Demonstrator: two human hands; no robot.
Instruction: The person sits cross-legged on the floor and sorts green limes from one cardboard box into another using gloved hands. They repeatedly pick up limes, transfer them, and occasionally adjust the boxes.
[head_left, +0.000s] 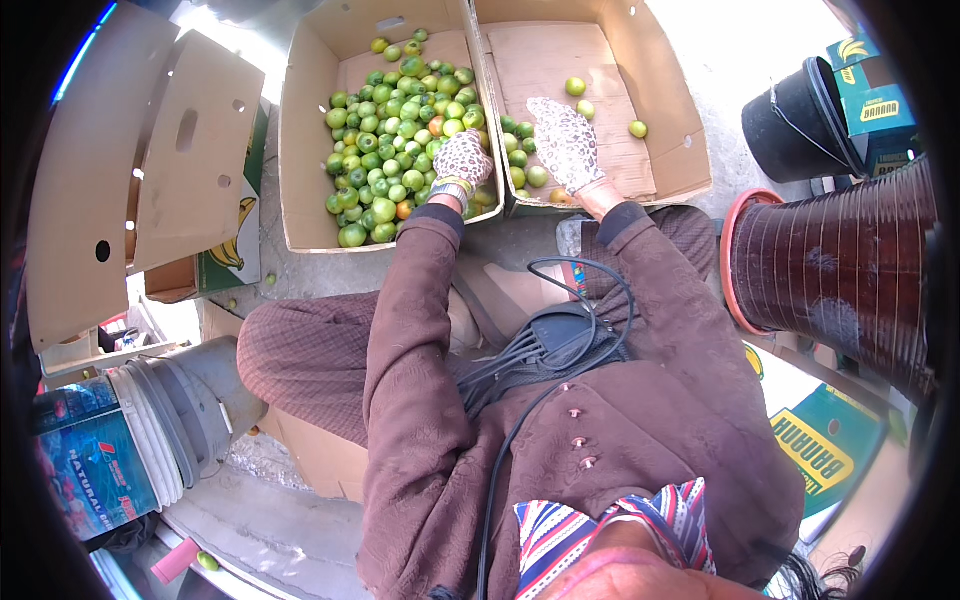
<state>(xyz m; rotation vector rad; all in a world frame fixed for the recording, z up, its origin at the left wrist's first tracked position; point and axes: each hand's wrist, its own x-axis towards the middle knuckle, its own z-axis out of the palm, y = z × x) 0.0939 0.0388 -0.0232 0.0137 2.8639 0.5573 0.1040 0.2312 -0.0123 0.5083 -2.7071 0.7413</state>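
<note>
Tomatoes (390, 135), mostly green with a few turning orange, fill much of the left cardboard box (322, 247). My left hand (463, 161), in a spotted glove, reaches among them beside the wall shared with the other box. Its fingers point down and their undersides are hidden, so whether it grips a tomato is unclear. Inside the right cardboard box (592, 52), my right hand (566, 142), gloved alike, is stretched out flat with nothing visible in it. Green tomatoes (517, 157) lie close to its left, and three more, including a yellowish one (575, 86), sit apart on the bottom.
Large cardboard pieces (191, 150) lean at the left. Stacked buckets (180, 412) lie on their side behind my knee. To the right are a black bucket (799, 120), a stack of brown tubs (832, 262) and a banana carton (817, 442). A cable (517, 427) crosses my lap.
</note>
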